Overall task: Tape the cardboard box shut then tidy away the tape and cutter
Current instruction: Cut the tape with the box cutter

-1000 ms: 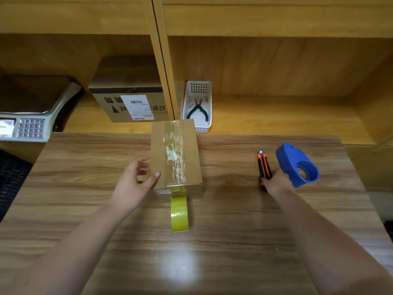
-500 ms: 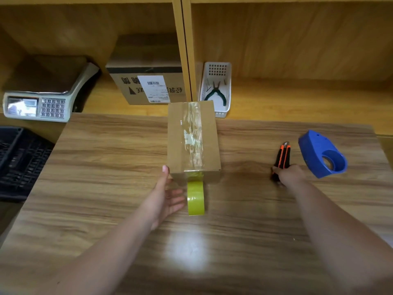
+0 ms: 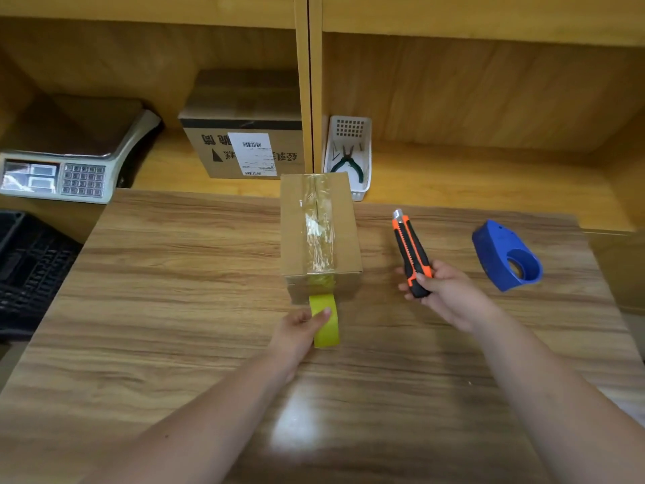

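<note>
A small cardboard box (image 3: pixel 296 232) stands on the wooden table (image 3: pixel 174 274), with clear tape running along its top seam and down its near face. The tape is still joined to the yellow-green tape roll (image 3: pixel 328 326), which stands on edge just in front of the box. My left hand (image 3: pixel 300 330) grips the roll from its left side. My right hand (image 3: pixel 443 291) holds an orange and black utility cutter (image 3: pixel 410 249) lifted off the table, right of the box, tip pointing away from me.
A blue tape dispenser (image 3: pixel 506 256) lies at the table's right. On the shelf behind are a labelled carton (image 3: pixel 244 144), a white basket (image 3: pixel 349 127) with pliers, and a weighing scale (image 3: pixel 69 169). A black crate (image 3: pixel 28 267) sits at the left.
My left hand left the box's side and took hold of the tape roll. My right hand picked up the cutter from the table and brought it toward the box.
</note>
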{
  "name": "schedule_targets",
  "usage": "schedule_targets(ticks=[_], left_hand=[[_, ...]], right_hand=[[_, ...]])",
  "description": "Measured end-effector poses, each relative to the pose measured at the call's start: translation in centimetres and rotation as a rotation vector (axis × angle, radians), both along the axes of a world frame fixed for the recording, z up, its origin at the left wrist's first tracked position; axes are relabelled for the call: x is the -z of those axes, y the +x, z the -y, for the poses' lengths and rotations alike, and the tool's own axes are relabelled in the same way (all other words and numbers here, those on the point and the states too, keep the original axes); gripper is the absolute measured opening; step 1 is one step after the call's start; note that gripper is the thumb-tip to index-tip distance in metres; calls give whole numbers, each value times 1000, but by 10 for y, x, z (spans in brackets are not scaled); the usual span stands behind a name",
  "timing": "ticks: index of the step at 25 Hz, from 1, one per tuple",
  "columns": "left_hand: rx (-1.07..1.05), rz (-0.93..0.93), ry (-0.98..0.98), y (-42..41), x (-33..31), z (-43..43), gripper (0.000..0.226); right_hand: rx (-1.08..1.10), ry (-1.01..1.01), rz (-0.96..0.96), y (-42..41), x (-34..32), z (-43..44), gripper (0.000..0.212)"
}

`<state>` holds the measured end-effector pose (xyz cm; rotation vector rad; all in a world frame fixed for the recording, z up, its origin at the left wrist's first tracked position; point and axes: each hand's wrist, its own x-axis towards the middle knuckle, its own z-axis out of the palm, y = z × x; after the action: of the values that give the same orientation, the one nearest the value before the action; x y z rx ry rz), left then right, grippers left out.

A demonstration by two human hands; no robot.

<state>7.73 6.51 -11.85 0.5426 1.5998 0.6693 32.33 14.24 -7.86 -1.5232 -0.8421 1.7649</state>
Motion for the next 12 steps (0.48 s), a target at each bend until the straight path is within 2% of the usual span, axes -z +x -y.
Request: schedule_targets(ticks=[2,5,8,12], left_hand=[[21,23,33,-1,-3,5,22],[63,53,66,-4,-15,13,21],[76,108,89,-8,-29,20,13],[65,153,103,-11,-37,25,18]], right_hand=[[-106,89,114,0,-16,9,34],[-230,227,328,-3,-38,22,30],[-273,292,400,-6,-51,30,23],[-318,324,483,-6,-61,33,16]])
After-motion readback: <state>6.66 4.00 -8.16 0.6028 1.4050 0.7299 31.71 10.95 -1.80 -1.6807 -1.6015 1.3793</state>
